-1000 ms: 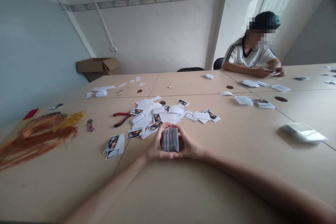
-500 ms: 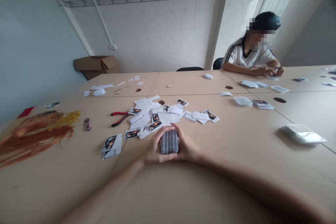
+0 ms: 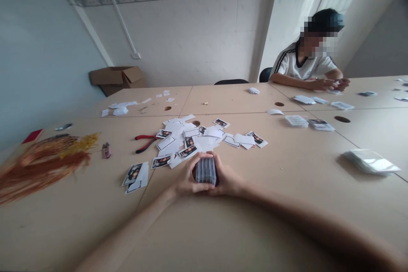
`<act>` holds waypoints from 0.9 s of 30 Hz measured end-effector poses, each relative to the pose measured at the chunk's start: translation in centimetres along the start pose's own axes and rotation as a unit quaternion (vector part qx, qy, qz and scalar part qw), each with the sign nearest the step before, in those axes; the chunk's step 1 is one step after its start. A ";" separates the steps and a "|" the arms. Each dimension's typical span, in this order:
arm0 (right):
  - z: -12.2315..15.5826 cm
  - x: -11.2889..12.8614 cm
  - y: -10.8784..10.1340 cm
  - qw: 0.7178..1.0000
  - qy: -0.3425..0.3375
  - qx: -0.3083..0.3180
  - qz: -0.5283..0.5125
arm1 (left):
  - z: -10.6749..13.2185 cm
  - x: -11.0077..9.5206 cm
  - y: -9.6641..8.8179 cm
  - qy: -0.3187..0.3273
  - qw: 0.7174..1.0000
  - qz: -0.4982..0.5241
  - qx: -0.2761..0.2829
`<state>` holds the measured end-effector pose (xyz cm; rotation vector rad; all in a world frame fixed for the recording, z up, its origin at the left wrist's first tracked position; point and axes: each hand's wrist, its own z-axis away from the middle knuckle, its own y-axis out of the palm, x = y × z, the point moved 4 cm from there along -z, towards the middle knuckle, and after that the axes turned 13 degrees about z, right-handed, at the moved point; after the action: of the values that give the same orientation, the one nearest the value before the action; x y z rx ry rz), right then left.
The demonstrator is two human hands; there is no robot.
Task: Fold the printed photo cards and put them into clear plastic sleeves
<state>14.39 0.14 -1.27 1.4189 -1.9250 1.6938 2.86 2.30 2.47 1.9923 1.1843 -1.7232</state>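
Drawn into a neater row than a second ago, the clear plastic cases (image 3: 205,172) stand gripped between the fingers of the left hand (image 3: 187,180) and right hand (image 3: 230,179), toward the surface's (image 3: 302,157) near edge; whether they touch it is hard to tell.

Counting with the hands as clock center: 1 left hand (image 3: 187,182), 1 right hand (image 3: 228,178), 1 stack of clear cases (image 3: 205,171) between them. 1 orange bundle (image 3: 35,174) at 9, 1 pair of pliers (image 3: 145,146) and 1 cardboard box (image 3: 110,78) around 10, 2 chairs (image 3: 265,75) at 1, 1 co-worker (image 3: 307,68) at 2. 4 round holes (image 3: 342,119) between 11 and 3. Loose cards (image 3: 187,151) toward 11 overlap too much, couldn't count lol
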 end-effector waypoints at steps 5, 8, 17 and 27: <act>0.1 0.2 0.0 0.999 0.021 -0.032 0.004 | 0.0 0.1 0.3 0.016 1.000 0.020 0.011; 0.2 0.3 0.1 0.999 0.026 -0.019 0.008 | 0.2 0.2 0.5 0.029 0.999 0.024 -0.007; -0.1 0.1 -0.1 0.993 -0.035 0.036 -0.105 | 0.4 -0.2 0.4 -0.045 0.971 0.222 -0.077; -0.5 0.6 -1.0 0.912 0.012 0.086 -0.401 | 0.5 -0.5 0.4 -0.058 0.929 0.357 -0.076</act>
<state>14.59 0.39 -0.03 1.8735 -0.9374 1.4476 2.81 1.48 2.63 1.8606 0.4315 -1.2971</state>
